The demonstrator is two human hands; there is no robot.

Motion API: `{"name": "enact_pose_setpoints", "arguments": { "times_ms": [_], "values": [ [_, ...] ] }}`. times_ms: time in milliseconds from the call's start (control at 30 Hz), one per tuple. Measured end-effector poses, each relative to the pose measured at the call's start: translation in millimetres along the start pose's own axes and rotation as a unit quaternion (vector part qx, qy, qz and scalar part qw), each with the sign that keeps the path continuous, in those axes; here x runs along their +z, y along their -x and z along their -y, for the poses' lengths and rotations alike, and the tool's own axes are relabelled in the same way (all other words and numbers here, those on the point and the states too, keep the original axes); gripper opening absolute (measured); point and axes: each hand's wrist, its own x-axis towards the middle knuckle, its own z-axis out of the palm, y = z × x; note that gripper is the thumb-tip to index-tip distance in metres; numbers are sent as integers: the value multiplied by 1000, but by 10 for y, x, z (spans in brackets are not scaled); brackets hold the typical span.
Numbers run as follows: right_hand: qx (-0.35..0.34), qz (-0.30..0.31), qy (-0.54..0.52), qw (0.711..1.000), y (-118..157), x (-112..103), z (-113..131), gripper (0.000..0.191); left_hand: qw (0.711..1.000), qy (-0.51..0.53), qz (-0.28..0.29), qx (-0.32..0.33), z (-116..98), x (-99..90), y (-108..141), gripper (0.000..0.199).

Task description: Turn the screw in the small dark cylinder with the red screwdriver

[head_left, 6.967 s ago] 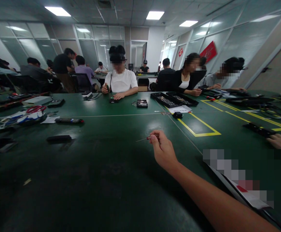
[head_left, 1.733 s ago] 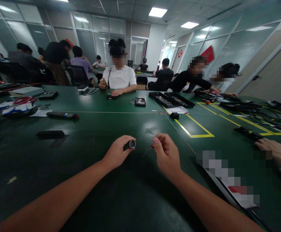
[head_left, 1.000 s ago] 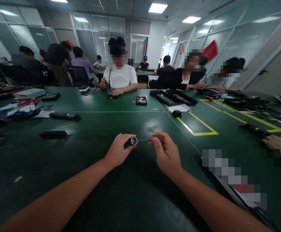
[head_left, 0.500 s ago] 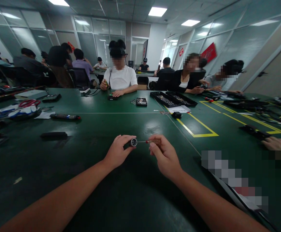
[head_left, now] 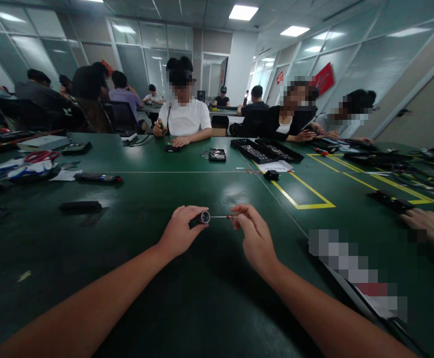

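Screwdriver (head_left: 229,217) and cylinder (head_left: 204,217) sit in separate, half-curled hands (head_left: 181,231) (head_left: 257,236).

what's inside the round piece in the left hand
The round piece shows a mostly dark interior, details too small to tell; the left hand covers part of its body.

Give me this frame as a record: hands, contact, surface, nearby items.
Left hand: holds a dark cylindrical part, round end facing the camera
Right hand: fingers on the handle of a small screwdriver
Screwdriver pose: roughly level, shaft toward the part
Tip contact: at the part's edge in view; touch unclear
Surface: green table
To the left: black bar-shaped object, pen-shaped tool
Ahead, right: small black block, yellow tape outline
Right edge: another person's hand
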Motion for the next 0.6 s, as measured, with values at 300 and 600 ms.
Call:
{"name": "enact_pose_setpoints", "arguments": {
  "times_ms": [300,600],
  "values": [
    [-14,3,42,999,2,13,-53,20,1000,-4,7,-3,16,10,4,37],
    [8,2,60,998,-27,5,-78,30,1000,-12,4,-1,10,7,-11,38]
  ]
}}
